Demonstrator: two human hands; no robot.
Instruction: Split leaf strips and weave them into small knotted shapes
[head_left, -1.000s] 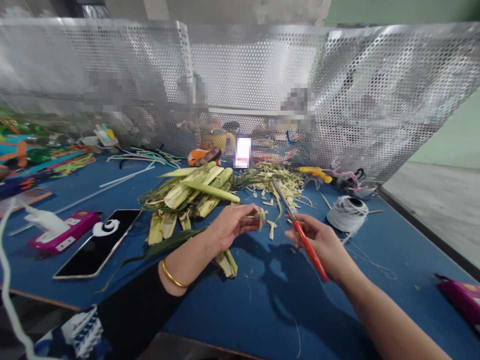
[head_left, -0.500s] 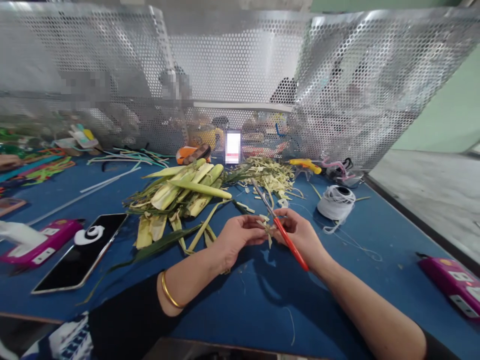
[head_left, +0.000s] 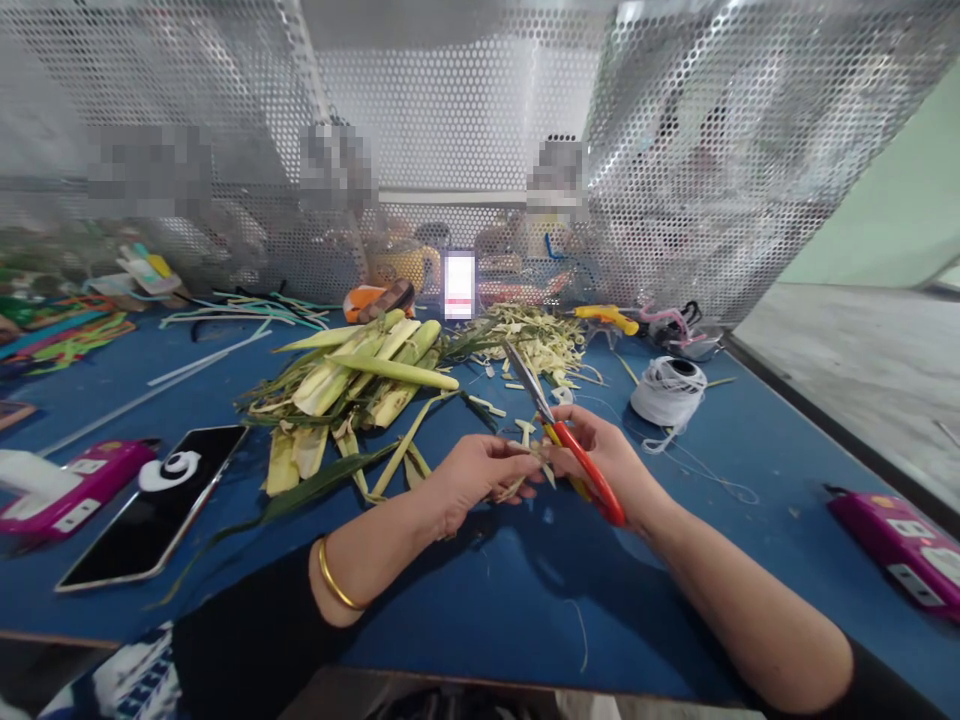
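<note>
Left hand (head_left: 476,475) pinches thin pale-green husk strips (head_left: 550,474) above the blue tabletop (head_left: 465,630). Right hand (head_left: 615,455) grips red-and-yellow-handled steel scissors (head_left: 581,453), blades pointing away (probably so its fingertips can steady the strips too).

The left arm (head_left: 382,555) slants up from the bottom left, and the right arm (head_left: 739,570) from the bottom right. The left hand (head_left: 476,468) and right hand (head_left: 606,455) are close together near the middle, fingers (head_left: 514,466) bent in
</note>
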